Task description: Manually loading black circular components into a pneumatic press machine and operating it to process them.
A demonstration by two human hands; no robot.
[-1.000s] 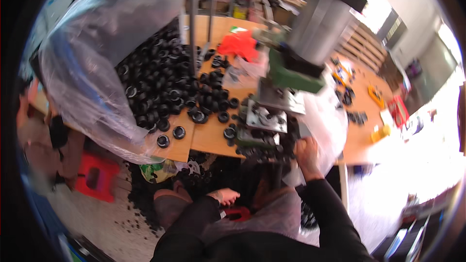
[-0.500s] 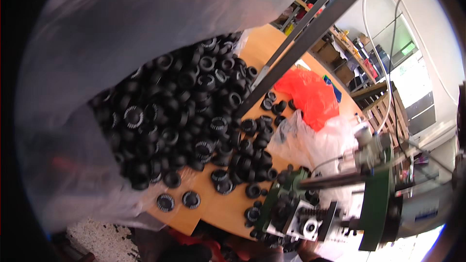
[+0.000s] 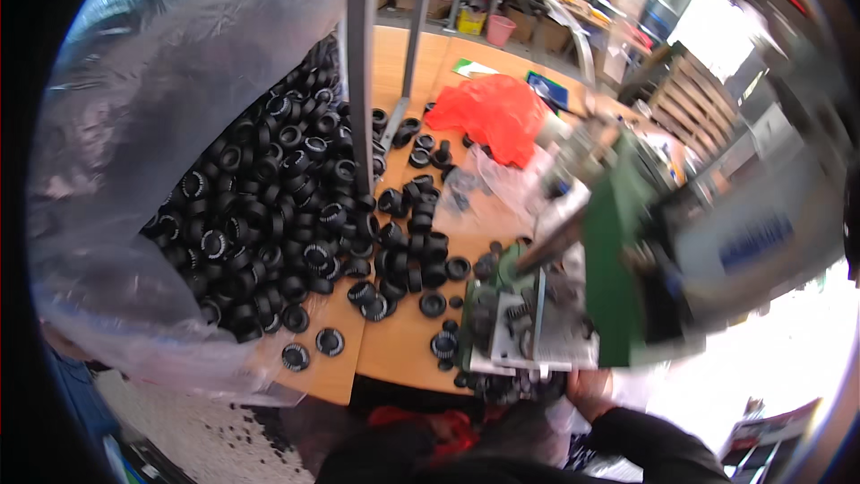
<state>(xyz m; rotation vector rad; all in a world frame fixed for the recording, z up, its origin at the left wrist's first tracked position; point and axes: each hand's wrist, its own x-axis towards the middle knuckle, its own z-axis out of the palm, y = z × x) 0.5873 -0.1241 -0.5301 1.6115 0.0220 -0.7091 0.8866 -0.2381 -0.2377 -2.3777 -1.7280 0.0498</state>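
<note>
At the far left a large clear plastic bag (image 3: 170, 125) lies open on the wooden tabletop (image 3: 403, 354), and a heap of small black rubber rings (image 3: 269, 206) spills out of its mouth. Loose rings trail off to the right, a few lying apart near the front edge of the tabletop. Two grey metal posts (image 3: 363, 72) rise through the heap, with a crumpled red bag (image 3: 488, 112) lying behind them and a smaller clear bag (image 3: 502, 184) just in front of that.

Right of the heap stands a green bench press (image 3: 618, 260), blurred, with a metal plate (image 3: 537, 323) at its foot where several black rings sit. More rings are bunched under the plate's front edge.

The right hand (image 3: 591, 392), in a dark sleeve, is just below that plate at the front of the press, close to the rings there. Whether its fingers are apart or closed on a ring cannot be told, since the hand is mostly hidden and blurred. The left hand does not show.

The step in hand looks like feeding rings to the press one at a time. The next move probably calls for seating a single ring squarely on the plate, keeping the fingers out from under the ram.
</note>
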